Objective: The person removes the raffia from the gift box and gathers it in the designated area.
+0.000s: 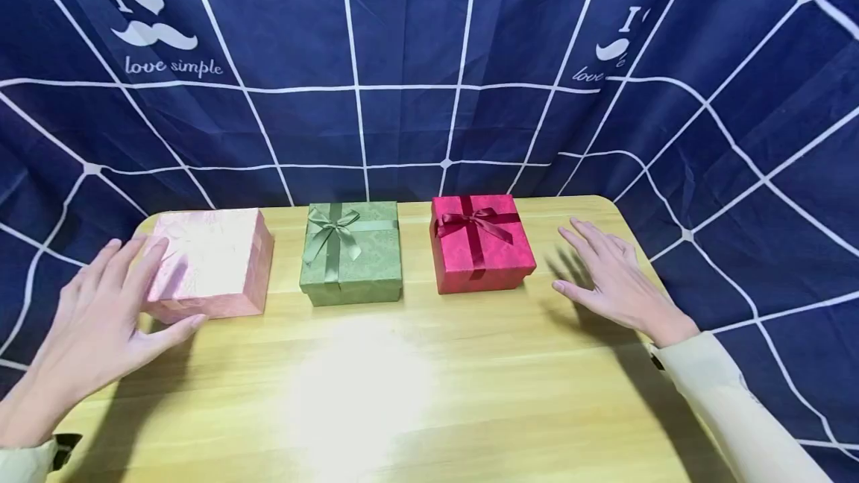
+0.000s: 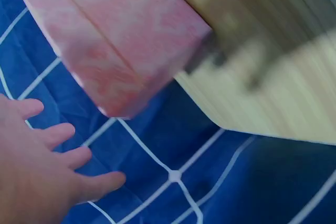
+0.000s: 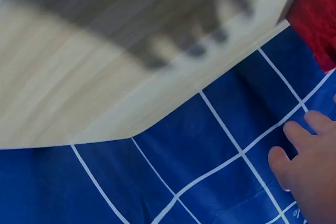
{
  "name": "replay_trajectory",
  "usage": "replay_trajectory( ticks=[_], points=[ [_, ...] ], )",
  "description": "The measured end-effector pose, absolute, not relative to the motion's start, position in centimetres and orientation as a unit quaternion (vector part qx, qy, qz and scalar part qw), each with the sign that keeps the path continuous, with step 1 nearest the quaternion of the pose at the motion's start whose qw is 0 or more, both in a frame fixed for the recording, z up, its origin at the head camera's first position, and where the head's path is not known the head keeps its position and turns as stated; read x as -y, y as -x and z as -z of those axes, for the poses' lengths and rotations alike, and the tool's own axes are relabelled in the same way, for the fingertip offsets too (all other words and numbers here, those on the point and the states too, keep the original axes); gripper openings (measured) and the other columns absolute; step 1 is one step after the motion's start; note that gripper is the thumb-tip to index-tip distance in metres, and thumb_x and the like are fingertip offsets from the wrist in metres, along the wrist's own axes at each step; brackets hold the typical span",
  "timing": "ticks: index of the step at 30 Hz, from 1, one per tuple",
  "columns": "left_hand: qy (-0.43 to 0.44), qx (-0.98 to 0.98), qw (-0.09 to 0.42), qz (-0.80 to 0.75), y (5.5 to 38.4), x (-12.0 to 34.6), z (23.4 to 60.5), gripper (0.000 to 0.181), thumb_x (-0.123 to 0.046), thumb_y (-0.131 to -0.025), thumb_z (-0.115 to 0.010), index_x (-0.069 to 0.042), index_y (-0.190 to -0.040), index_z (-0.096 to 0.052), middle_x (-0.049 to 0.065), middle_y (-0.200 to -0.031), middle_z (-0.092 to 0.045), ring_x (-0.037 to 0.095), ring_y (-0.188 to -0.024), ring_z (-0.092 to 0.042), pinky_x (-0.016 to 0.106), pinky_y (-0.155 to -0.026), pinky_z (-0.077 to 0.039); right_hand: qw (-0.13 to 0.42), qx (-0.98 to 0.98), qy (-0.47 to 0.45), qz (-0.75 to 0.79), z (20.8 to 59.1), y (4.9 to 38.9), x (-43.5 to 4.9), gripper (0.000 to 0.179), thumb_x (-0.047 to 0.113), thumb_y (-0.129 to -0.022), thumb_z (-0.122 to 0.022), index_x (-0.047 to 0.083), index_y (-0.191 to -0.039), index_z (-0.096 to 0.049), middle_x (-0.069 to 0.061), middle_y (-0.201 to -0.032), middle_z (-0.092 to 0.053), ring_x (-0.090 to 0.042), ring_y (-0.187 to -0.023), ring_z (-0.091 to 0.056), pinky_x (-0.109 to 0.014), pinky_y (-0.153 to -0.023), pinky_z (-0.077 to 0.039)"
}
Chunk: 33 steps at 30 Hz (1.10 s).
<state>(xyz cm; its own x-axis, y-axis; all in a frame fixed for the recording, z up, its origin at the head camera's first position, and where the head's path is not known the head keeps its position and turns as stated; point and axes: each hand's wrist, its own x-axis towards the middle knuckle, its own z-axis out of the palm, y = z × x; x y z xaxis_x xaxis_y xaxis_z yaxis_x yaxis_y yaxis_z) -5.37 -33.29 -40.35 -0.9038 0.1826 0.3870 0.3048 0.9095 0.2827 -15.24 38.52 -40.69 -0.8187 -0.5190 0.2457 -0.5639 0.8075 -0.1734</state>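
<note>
Three square gift boxes stand in a row on the table. At the left is a pale pink gift box [image 1: 208,256], also seen large in the left wrist view [image 2: 110,30]. In the middle stands a green gift box [image 1: 362,259] with a green ribbon bow. A red gift box [image 1: 493,252] with a dark red bow is at the right. My left hand [image 1: 101,319] is spread beside the pink box, its fingers overlapping the box's left edge in the head view. To the right of the red box, my right hand [image 1: 611,278] hovers with extended fingers, holding nothing.
The light wooden table [image 1: 470,386] has rounded far corners and a bright glare patch near its middle. A navy cloth [image 1: 409,36] with white grid lines hangs behind it and along both sides. Shadows of the hands fall on the wood.
</note>
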Motion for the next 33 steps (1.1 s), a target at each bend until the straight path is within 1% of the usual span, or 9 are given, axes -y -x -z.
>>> replay_trajectory(
  ticks=[6, 8, 11, 13, 18, 23, 25, 29, 33],
  points=[
    [0.184, 0.929, 0.240, 0.213, 5.6, 30.2, 39.6, 0.099, -0.072, -0.081, -0.076, -0.001, -0.148, -0.057, 0.032, -0.144, -0.055, 0.061, -0.128, -0.049, 0.078, -0.088, -0.038, 0.080, 0.949, -0.271, -0.139, 40.6, 14.8, -38.4, 0.089, 0.039, -0.096, -0.079, 0.010, -0.169, -0.039, -0.022, -0.168, -0.040, -0.050, -0.146, -0.043, -0.068, -0.106, -0.031],
    [0.192, 0.923, 0.244, 0.229, 5.7, 29.1, 39.5, 0.096, -0.073, -0.085, -0.073, -0.001, -0.147, -0.058, 0.032, -0.142, -0.055, 0.061, -0.126, -0.049, 0.075, -0.091, -0.036, 0.079, 0.949, -0.269, -0.145, 40.6, 14.7, -38.3, 0.088, 0.038, -0.096, -0.079, 0.010, -0.169, -0.039, -0.021, -0.168, -0.042, -0.048, -0.147, -0.044, -0.068, -0.107, -0.031],
    [0.206, 0.912, 0.259, 0.242, 6.0, 27.5, 39.4, 0.098, -0.082, -0.091, -0.060, 0.000, -0.145, -0.061, 0.030, -0.140, -0.058, 0.057, -0.126, -0.050, 0.072, -0.095, -0.037, 0.078, 0.947, -0.272, -0.155, 40.6, 14.6, -38.1, 0.086, 0.037, -0.097, -0.078, 0.010, -0.169, -0.039, -0.019, -0.167, -0.044, -0.044, -0.149, -0.043, -0.068, -0.109, -0.032],
    [0.215, 0.907, 0.258, 0.254, 6.0, 26.6, 39.5, 0.096, -0.080, -0.092, -0.060, 0.000, -0.145, -0.061, 0.029, -0.140, -0.059, 0.054, -0.127, -0.050, 0.070, -0.097, -0.036, 0.076, 0.945, -0.273, -0.161, 40.5, 14.5, -37.9, 0.085, 0.036, -0.098, -0.078, 0.011, -0.169, -0.039, -0.017, -0.166, -0.045, -0.042, -0.150, -0.043, -0.068, -0.110, -0.032],
    [0.228, 0.911, 0.215, 0.268, 5.5, 24.2, 39.3, 0.097, -0.056, -0.083, -0.082, -0.002, -0.157, -0.053, 0.025, -0.147, -0.057, 0.049, -0.135, -0.049, 0.067, -0.104, -0.037, 0.071, 0.946, -0.260, -0.182, 40.3, 14.3, -37.4, 0.082, 0.035, -0.100, -0.077, 0.014, -0.169, -0.039, -0.014, -0.165, -0.047, -0.039, -0.150, -0.044, -0.068, -0.111, -0.034],
    [0.242, 0.908, 0.182, 0.290, 5.1, 21.4, 38.8, 0.107, -0.041, -0.076, -0.091, -0.006, -0.165, -0.043, 0.021, -0.155, -0.053, 0.045, -0.140, -0.048, 0.067, -0.105, -0.039, 0.060, 0.946, -0.245, -0.204, 40.2, 14.1, -37.1, 0.082, 0.034, -0.101, -0.078, 0.015, -0.170, -0.038, -0.013, -0.164, -0.047, -0.039, -0.148, -0.046, -0.070, -0.114, -0.035],
    [0.244, 0.903, 0.172, 0.308, 5.0, 20.1, 38.5, 0.105, -0.038, -0.078, -0.091, -0.009, -0.166, -0.043, 0.018, -0.158, -0.052, 0.041, -0.141, -0.049, 0.065, -0.106, -0.041, 0.057, 0.945, -0.241, -0.213, 40.3, 14.1, -37.0, 0.081, 0.034, -0.101, -0.078, 0.014, -0.169, -0.038, -0.013, -0.163, -0.048, -0.039, -0.146, -0.048, -0.070, -0.113, -0.036],
    [0.228, 0.883, 0.127, 0.390, 4.9, 17.4, 38.4, 0.097, -0.023, -0.087, -0.090, -0.016, -0.169, -0.039, 0.012, -0.159, -0.053, 0.032, -0.133, -0.057, 0.048, -0.096, -0.054, 0.051, 0.942, -0.229, -0.238, 40.4, 14.0, -36.8, 0.078, 0.032, -0.103, -0.076, 0.016, -0.170, -0.038, -0.011, -0.161, -0.050, -0.036, -0.144, -0.050, -0.067, -0.114, -0.037],
    [0.220, 0.838, 0.065, 0.495, 4.8, 14.7, 38.6, 0.089, -0.011, -0.095, -0.085, -0.020, -0.170, -0.038, 0.016, -0.157, -0.055, 0.033, -0.124, -0.065, 0.036, -0.085, -0.061, 0.036, 0.934, -0.218, -0.281, 40.8, 14.0, -36.3, 0.073, 0.029, -0.107, -0.071, 0.017, -0.171, -0.036, -0.009, -0.163, -0.048, -0.032, -0.145, -0.049, -0.063, -0.113, -0.040]
  ],
)
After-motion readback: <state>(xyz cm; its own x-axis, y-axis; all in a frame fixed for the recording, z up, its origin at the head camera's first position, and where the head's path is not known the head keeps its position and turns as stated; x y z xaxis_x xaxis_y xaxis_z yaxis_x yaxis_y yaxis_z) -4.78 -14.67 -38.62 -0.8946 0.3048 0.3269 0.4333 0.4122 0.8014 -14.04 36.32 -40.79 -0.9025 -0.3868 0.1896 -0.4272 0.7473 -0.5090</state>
